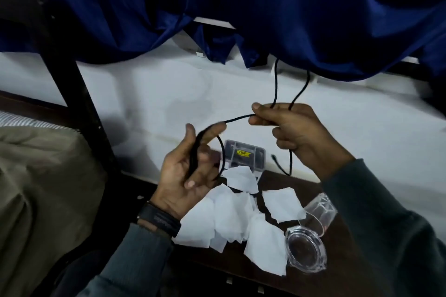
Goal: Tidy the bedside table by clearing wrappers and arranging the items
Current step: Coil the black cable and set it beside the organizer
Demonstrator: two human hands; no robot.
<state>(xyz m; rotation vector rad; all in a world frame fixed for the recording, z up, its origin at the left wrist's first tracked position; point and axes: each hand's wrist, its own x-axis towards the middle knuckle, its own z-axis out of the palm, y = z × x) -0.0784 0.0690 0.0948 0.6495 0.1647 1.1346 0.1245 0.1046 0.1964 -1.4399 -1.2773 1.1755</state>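
Both hands are closed on a thin black cable (237, 118), held above the counter (337, 236). The left hand (190, 171) grips gathered loops; the right hand (289, 128) pinches the span running toward the blue curtain (217, 2). The cable looks light and limp, likely to tangle, so it is best held at the bundled loops. White wrappers (231, 217) lie on the counter below.
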